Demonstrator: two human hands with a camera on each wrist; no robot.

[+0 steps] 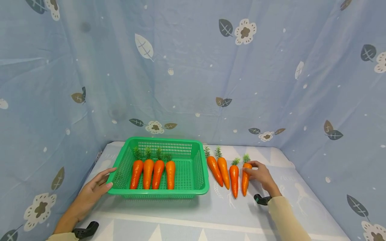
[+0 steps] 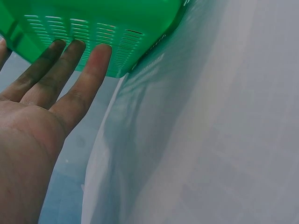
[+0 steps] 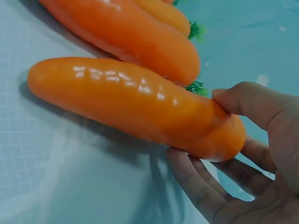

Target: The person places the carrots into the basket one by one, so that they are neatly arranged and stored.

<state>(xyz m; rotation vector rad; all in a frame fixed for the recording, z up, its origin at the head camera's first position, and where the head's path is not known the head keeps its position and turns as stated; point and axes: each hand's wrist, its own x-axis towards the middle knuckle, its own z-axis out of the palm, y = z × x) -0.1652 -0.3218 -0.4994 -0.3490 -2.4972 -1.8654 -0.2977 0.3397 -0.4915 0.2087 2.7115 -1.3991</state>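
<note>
A green plastic basket holds several toy carrots in a row, leafy tops toward the back. My left hand is at its left side; in the left wrist view, nearly straight fingers touch the slotted outer wall. Right of the basket, my right hand pinches the rightmost carrot near its leafy end, thumb on one side and fingers on the other. This carrot's tip points toward me, and its body lies at the table surface. In the right wrist view, another carrot lies close beside it.
Three more carrots lie between the basket and my right hand. The table has a pale patterned cloth. Blue floral curtains hang behind and on both sides.
</note>
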